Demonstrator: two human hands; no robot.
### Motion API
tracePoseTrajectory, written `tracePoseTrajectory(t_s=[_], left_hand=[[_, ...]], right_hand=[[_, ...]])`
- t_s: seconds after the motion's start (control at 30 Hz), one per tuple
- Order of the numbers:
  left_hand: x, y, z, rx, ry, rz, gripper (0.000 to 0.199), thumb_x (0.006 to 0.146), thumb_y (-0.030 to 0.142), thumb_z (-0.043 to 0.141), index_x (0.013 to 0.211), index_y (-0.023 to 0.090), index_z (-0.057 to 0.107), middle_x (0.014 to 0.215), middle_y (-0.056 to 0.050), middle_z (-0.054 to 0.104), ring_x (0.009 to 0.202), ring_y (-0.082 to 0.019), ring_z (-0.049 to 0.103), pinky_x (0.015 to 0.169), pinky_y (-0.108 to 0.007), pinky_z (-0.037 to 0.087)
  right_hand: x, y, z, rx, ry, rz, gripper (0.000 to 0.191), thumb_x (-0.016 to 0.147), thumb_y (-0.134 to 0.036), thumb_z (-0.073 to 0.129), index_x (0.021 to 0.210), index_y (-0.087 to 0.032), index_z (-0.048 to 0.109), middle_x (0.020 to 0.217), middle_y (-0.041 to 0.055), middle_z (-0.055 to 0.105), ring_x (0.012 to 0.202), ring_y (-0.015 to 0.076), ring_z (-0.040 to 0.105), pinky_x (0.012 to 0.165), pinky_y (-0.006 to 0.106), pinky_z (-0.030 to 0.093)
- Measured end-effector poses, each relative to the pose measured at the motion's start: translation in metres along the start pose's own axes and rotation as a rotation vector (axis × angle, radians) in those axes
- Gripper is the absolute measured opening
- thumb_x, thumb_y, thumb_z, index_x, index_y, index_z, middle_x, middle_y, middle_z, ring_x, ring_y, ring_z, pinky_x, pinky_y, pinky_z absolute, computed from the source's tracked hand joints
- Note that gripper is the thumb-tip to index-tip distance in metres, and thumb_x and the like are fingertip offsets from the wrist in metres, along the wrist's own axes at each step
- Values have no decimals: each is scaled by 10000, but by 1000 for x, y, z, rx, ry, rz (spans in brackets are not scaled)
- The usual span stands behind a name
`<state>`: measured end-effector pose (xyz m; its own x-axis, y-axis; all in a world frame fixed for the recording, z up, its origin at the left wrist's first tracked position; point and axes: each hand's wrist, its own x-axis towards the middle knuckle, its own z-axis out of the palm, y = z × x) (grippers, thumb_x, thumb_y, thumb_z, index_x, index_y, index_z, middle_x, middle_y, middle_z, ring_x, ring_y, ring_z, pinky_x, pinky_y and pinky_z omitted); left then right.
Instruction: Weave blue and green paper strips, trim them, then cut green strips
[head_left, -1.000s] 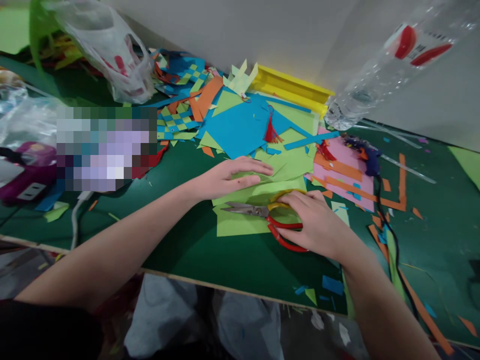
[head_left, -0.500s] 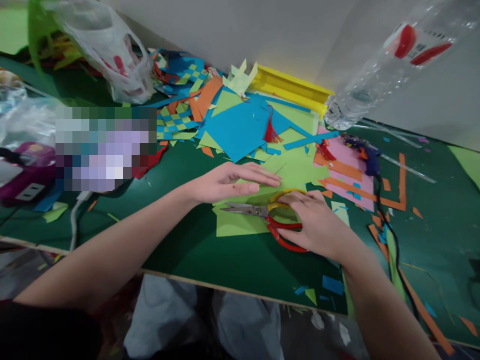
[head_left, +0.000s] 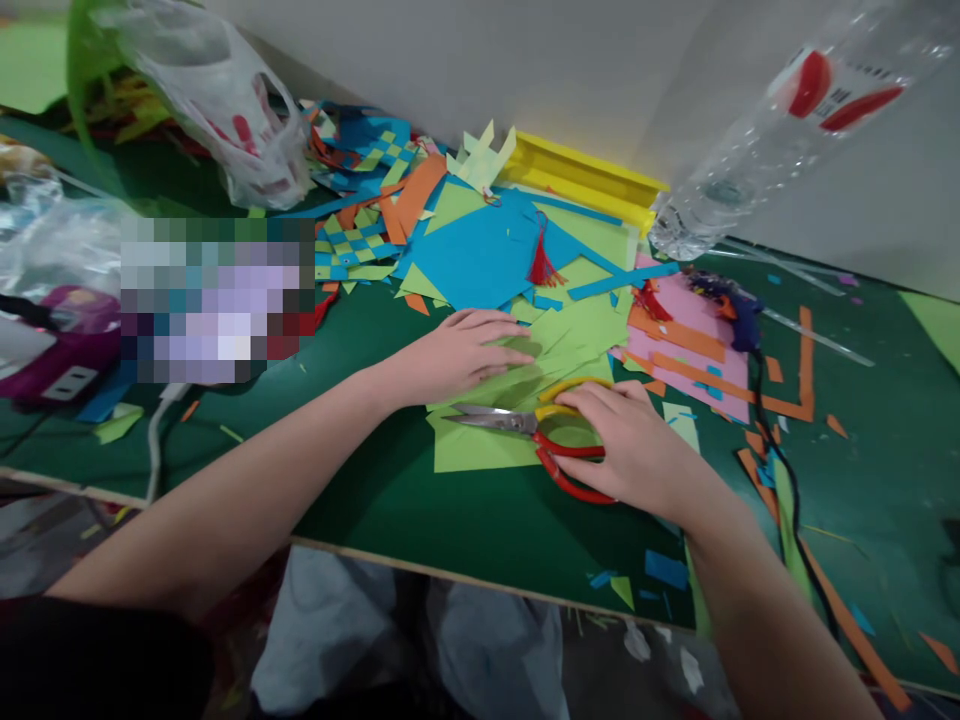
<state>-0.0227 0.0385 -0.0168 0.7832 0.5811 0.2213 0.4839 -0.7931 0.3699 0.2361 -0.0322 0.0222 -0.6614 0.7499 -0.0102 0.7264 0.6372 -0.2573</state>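
Observation:
My left hand (head_left: pixel 472 352) rests palm down with its fingers apart on light green paper pieces (head_left: pixel 577 340) in the middle of the table. Scissors with yellow and red handles (head_left: pixel 574 485) are in my right hand (head_left: pixel 626 435), which wraps round the loops. Their blades point left, slightly parted, over a green sheet (head_left: pixel 480 450). Behind the hands lies a large blue sheet (head_left: pixel 476 245) with a red tassel (head_left: pixel 540 262) at its right part.
A yellow tray (head_left: pixel 585 175) and a clear bottle (head_left: pixel 750 160) stand by the wall. A plastic bag (head_left: pixel 240 120) is at the back left. Pink paper (head_left: pixel 694 350), orange strips and a black cable (head_left: pixel 787 480) lie right.
My left hand has turned from edge-on to palm down, its fingers spreading over the green paper, and the pieces under it have shifted left. My right hand with the scissors has barely moved.

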Motion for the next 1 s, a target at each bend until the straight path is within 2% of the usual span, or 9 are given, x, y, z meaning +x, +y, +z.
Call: tracePoseTrajectory(t_s=[0.1,0.27,0.67,1.0], left_hand=[[-2,-3,3,115,-46,14,377,1005,287,412,1345,244,570,1481,-61,484,1423,-251,336,1175,-450,241],[-2,-1,5,199,-58,8,405,1015,304,382,1390,234,519,1497,-66,457,1435,-252,309,1185,-440,210],[-2,-2,7,212,-35,-2,422,1023,300,357,1410,204,496,1489,-72,469,1430,-251,316,1183,-430,232],[-1,-1,7,207,-26,-10,437,1022,318,357,1414,171,486,1495,-72,463,1429,-253,314,1192,-417,219]], right_hand=[[1,-1,-1,11,9,10,374,888,-430,590,1160,-179,533,1153,93,673,1021,254,634,888,415,376],[2,0,0,24,38,29,389,875,-447,604,1155,-186,538,1169,83,673,1041,251,629,909,409,361],[2,6,1,29,20,42,374,877,-416,611,1170,-202,518,1199,81,648,1068,256,607,925,412,343],[7,2,6,15,12,34,389,885,-398,606,1200,-197,499,1200,93,636,1110,269,589,933,426,341]])
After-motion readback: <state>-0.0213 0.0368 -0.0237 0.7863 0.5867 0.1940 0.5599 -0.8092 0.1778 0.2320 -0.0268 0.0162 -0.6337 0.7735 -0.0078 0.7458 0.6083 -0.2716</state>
